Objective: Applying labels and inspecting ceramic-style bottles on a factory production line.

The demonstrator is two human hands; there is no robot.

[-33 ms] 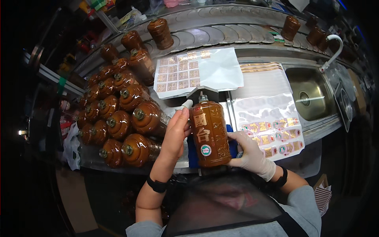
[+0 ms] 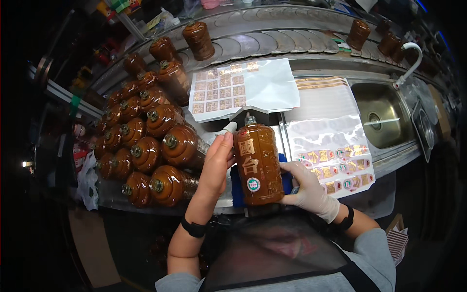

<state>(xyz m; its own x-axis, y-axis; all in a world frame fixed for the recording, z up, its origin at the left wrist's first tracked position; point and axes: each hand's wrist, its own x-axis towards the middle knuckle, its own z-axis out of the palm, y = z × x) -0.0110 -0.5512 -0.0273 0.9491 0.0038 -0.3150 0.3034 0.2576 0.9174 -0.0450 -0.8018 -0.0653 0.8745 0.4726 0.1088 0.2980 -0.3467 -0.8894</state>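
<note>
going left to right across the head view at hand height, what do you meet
lying brown bottles → left hand → held bottle → right hand → label sheet → sink

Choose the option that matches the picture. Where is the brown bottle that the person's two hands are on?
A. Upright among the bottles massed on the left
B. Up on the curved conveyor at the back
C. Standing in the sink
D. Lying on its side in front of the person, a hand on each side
D: the brown bottle lies on its side with its neck pointing away, the bare left hand against one side and the gloved right hand against the other.
</note>
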